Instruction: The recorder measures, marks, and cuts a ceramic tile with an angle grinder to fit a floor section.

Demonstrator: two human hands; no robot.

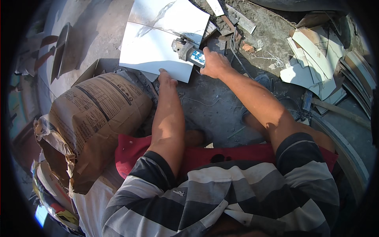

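Note:
A large white marble-look tile [144, 45] with grey veins lies in front of me, partly in bright sunlight. A thin dark line crosses it from its left edge toward the grinder. My right hand [215, 64] is wrapped round the body of an angle grinder [185, 51] with a grey metal head and a blue-and-white label. The grinder's head is over the tile's right part, its disc seen nearly edge-on by the dark line; whether it touches cannot be told. My left hand [167, 78] grips the tile's near edge, thumb on top, other fingers mostly hidden.
An opened brown paper sack [98, 106] stands close on my left, with a round metal pan [61, 53] beyond it. Broken tile pieces [312, 63] are heaped at the right, near a wooden handle [341, 112]. A cable [237, 55] runs over the rubble-strewn ground.

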